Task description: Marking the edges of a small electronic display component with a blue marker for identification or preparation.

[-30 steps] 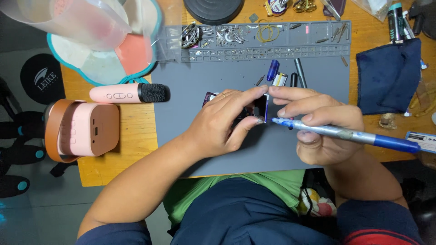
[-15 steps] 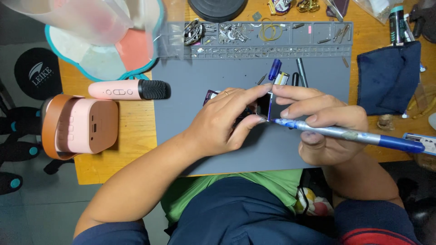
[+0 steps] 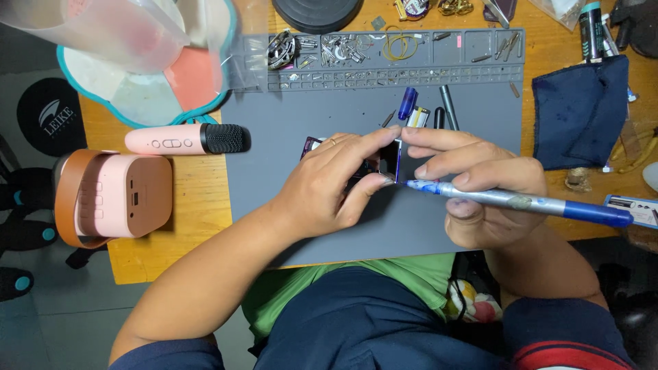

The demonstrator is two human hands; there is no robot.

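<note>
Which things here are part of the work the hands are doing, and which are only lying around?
In use:
- left hand holding the small dark device
- right hand with the blue tool
- grey mat under them

Lying about:
- pink microphone
- pink speaker
- dark blue cloth

A small repair workbench, probably at home

Beyond the hands lies a grey repair mat; its tray compartments hold screws and small parts, and tools lie near.

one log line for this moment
left hand: holds small dark device | right hand: holds blue tool, tip at device | surface: grey mat
</note>
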